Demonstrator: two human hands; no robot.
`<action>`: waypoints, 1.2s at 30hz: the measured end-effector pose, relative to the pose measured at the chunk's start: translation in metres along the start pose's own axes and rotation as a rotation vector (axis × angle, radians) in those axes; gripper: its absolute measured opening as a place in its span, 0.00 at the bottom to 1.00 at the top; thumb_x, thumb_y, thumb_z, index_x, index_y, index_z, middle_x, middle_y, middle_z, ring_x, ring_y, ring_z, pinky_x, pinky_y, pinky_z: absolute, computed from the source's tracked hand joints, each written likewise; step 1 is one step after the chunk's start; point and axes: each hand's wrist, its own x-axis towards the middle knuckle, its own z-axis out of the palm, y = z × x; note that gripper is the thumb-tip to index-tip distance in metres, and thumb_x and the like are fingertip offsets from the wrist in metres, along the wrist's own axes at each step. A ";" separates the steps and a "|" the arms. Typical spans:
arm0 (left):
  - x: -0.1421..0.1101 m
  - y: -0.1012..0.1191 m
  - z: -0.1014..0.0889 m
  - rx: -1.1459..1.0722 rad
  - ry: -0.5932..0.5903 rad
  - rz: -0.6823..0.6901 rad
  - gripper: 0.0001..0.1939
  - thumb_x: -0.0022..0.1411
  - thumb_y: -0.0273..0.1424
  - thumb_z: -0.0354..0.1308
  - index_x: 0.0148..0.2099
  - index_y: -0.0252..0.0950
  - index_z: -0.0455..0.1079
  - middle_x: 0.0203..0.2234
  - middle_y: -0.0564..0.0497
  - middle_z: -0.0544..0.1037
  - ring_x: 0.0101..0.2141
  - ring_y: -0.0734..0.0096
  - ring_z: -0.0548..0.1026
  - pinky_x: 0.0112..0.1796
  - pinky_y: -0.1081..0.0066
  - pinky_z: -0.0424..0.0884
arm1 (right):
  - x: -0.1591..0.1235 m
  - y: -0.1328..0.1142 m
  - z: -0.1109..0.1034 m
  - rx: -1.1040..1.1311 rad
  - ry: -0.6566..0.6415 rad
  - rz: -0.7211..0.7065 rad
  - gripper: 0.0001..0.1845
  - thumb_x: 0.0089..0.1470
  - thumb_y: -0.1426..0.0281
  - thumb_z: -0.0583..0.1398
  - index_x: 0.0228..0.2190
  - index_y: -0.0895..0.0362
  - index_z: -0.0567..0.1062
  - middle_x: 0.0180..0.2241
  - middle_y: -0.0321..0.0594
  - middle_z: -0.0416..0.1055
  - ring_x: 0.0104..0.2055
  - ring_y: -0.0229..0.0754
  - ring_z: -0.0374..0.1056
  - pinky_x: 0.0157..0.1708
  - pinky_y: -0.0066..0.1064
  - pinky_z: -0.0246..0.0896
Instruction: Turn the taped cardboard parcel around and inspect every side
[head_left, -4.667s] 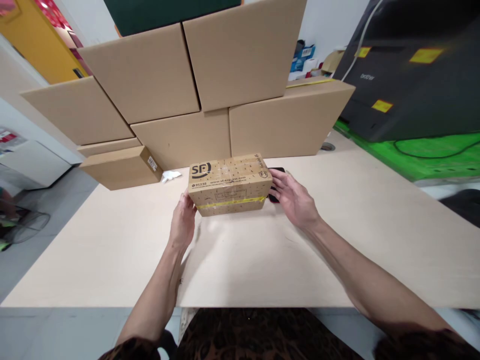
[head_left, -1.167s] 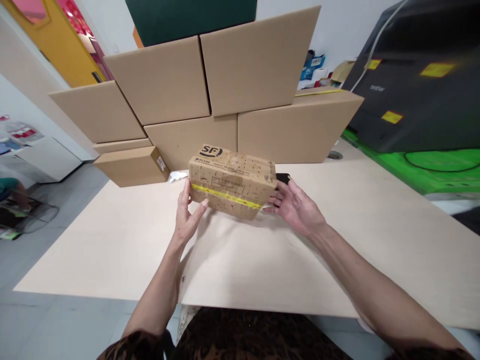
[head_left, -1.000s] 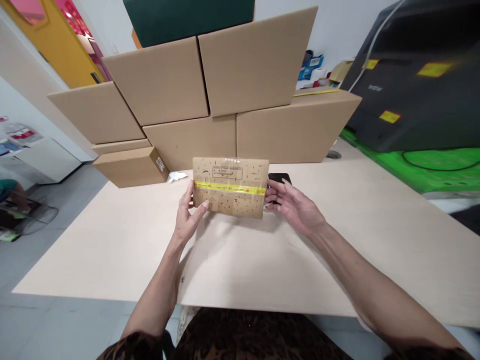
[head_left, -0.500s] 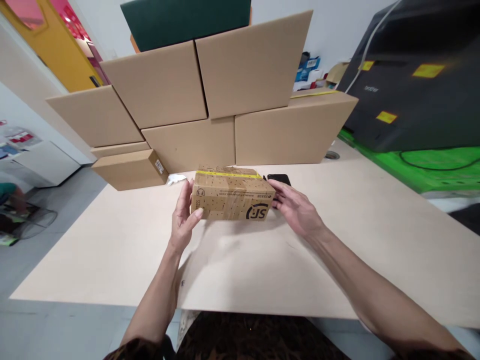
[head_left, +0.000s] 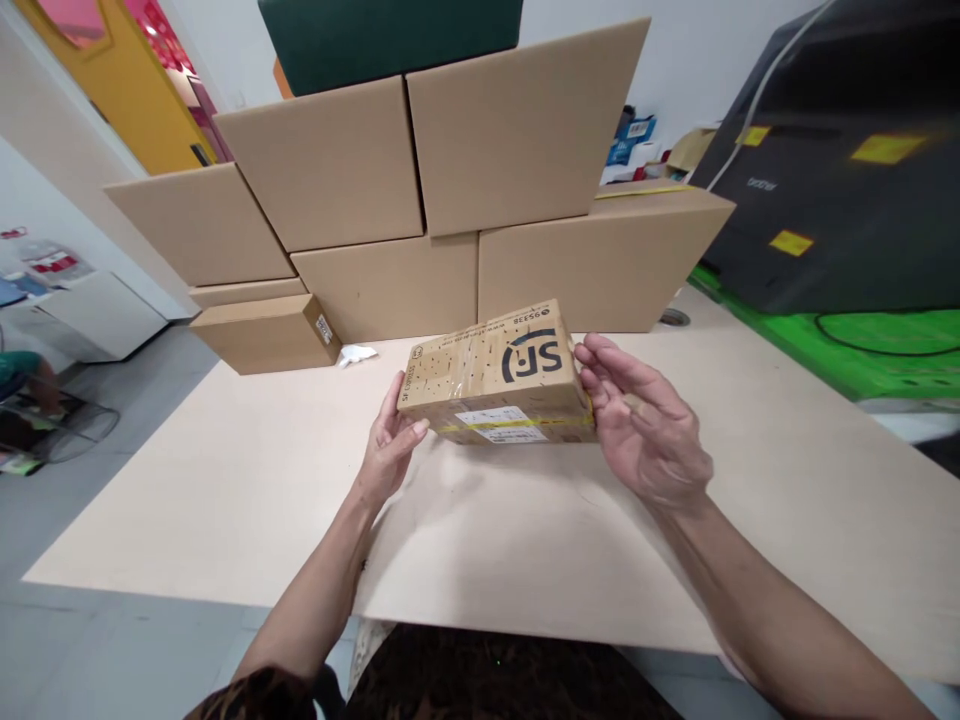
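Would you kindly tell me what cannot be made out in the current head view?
All in the head view:
Parcel: underside and far side, hidden by its near faces.
White label: print too small to read.
Left hand: some fingers hidden behind the parcel.
Dark green box: cut off by the top edge.

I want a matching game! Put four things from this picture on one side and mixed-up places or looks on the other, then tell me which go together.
Things:
1. Brown cardboard box printed "SF"
2. Dark green box-like object
3. Crumpled white paper-like scrap
4. Bulky dark grey machine

Places and looks:
A. Lying on the pale tabletop
B. Marked with yellow patches
C. Between the left hand and the right hand
D. On top of the stacked plain brown boxes

Right pairs: 1-C, 2-D, 3-A, 4-B
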 end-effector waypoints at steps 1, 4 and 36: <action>0.000 0.000 0.000 -0.007 -0.005 -0.011 0.43 0.53 0.36 0.79 0.69 0.48 0.71 0.69 0.44 0.73 0.70 0.49 0.68 0.69 0.52 0.65 | 0.001 0.000 0.000 -0.006 0.008 -0.012 0.21 0.54 0.55 0.70 0.50 0.42 0.85 0.66 0.38 0.75 0.72 0.60 0.65 0.75 0.58 0.54; 0.000 0.001 0.003 0.022 -0.057 -0.014 0.35 0.55 0.39 0.78 0.64 0.42 0.76 0.65 0.41 0.77 0.69 0.47 0.70 0.69 0.53 0.65 | 0.006 0.003 -0.003 -0.002 0.067 0.000 0.17 0.57 0.58 0.69 0.48 0.41 0.85 0.65 0.36 0.75 0.74 0.58 0.63 0.77 0.57 0.51; 0.014 0.001 -0.015 0.268 0.156 -0.133 0.40 0.54 0.56 0.74 0.64 0.45 0.74 0.63 0.45 0.79 0.61 0.51 0.76 0.59 0.56 0.74 | 0.004 0.057 -0.010 0.045 -0.073 0.482 0.30 0.52 0.57 0.72 0.56 0.40 0.77 0.71 0.34 0.68 0.78 0.56 0.55 0.78 0.62 0.46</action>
